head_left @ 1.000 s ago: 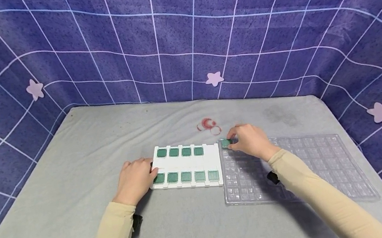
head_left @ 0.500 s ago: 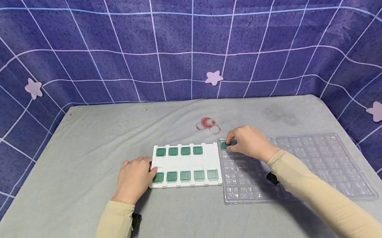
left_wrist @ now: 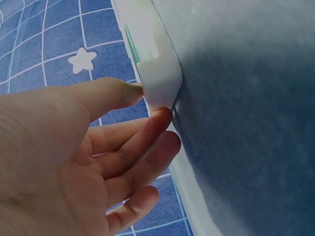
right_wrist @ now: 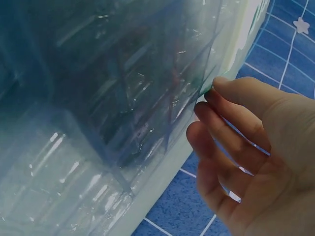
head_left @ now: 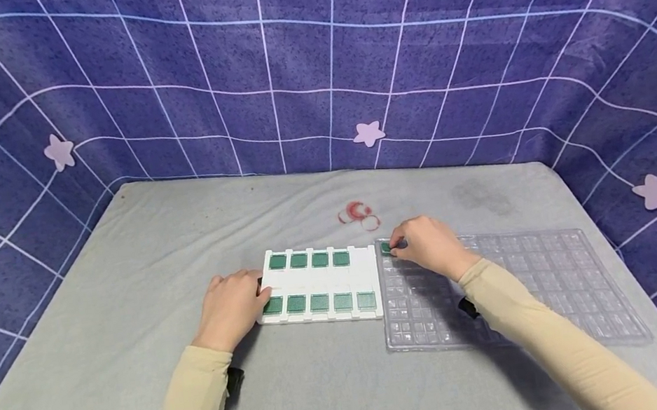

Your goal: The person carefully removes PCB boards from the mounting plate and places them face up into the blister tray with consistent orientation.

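My left hand (head_left: 232, 308) holds the left end of a white tray (head_left: 308, 281), thumb on top and fingertips against its end, as the left wrist view shows. Small green circuit boards (head_left: 319, 303) sit in two rows along its long sides; the right end of the far row has no board. Just right of it, my right hand (head_left: 430, 243) pinches another small green board (head_left: 385, 247) at the far left corner compartment of a clear plastic tray (head_left: 567, 268). Fingers cover part of that board; in the right wrist view only its green edge (right_wrist: 206, 91) shows.
The clear tray has many square compartments and lies right beside the white one. A grey cloth (head_left: 318, 391) covers the table. Red ring marks (head_left: 358, 212) stain it behind the trays. A purple grid-patterned curtain (head_left: 307, 59) hangs behind and at both sides.
The right hand has shifted slightly left, moving the pinched board into the corner of the clear tray, where the fingers hide more of it. The left hand and white tray stay put.
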Motion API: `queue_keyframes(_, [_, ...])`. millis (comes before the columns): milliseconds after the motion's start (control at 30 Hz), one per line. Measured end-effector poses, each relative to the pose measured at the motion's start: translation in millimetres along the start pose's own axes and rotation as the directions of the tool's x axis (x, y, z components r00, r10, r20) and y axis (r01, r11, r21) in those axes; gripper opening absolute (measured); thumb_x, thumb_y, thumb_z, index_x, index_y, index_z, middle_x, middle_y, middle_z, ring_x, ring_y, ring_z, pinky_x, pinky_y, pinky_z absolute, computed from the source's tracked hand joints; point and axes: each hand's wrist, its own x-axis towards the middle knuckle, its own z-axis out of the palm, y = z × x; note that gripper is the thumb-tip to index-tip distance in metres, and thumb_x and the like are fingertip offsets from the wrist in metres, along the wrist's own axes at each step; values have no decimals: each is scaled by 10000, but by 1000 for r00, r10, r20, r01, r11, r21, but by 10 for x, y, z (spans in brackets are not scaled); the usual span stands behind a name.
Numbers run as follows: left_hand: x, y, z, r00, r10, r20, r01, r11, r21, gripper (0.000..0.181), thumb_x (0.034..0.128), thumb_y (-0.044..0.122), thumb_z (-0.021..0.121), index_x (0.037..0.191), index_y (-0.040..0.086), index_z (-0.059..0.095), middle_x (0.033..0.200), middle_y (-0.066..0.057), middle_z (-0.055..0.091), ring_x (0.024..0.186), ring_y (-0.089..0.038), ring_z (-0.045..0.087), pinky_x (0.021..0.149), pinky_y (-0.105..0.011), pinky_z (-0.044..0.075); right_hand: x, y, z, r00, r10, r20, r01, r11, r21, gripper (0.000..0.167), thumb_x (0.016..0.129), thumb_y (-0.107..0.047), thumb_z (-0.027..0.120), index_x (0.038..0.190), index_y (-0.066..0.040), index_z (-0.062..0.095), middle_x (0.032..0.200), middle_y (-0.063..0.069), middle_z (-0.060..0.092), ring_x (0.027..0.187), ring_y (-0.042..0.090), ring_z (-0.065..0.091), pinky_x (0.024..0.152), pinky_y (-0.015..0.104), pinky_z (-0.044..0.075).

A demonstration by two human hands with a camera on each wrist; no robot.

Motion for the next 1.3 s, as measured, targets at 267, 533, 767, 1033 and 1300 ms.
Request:
queue_keyframes(267, [13,3,4,1000,-3,6,3,1000,1,156,909,196,725,794,106,670,796,-61,686,704,-218,611,737,-402,372,-6,5,40,999,-34,-41,32,998,-47,74,857,-173,805,930,-171,813,995,1,784,868,220,752,759,449,596])
queue_keyframes(533, [6,9,20,1000,0,-1,0,1000,0,138,904,198,730,822,95,689,813,-72,701,719,-228,632,739,-404,376,-19,4,35,999,-29,-40,27,998,-50,63,869,-155,790,927,-171,810,983,-7,777,842,197,746,734,431,597])
queue_keyframes(767, [23,-14,10,1000,-1,18,1,1000,1,281,916,199,719,689,141,565,758,-49,655,678,-221,594,734,-408,367,14,8,-40,997,-41,-68,39,999,-19,84,846,-131,804,925,-156,791,920,-11,768,831,218,743,730,440,588])
queue_keyframes(1033, [12,-22,17,1000,-2,22,2,1000,8,205,910,207,726,748,127,628,794,-63,685,714,-241,635,729,-416,376,-6,-9,-19,997,-47,-56,47,999,-3,81,846,-132,803,921,-156,782,909,-20,767,829,202,737,743,433,587])
queue_keyframes(1300, [14,-1,-6,1000,-9,20,9,1000,0,186,913,201,723,770,118,638,797,-65,682,720,-237,620,730,-407,372,-13,-102,-20,995,-43,-89,42,999,-13,100,841,-165,817,932,-184,780,936,-33,767,851,234,748,724,463,587])
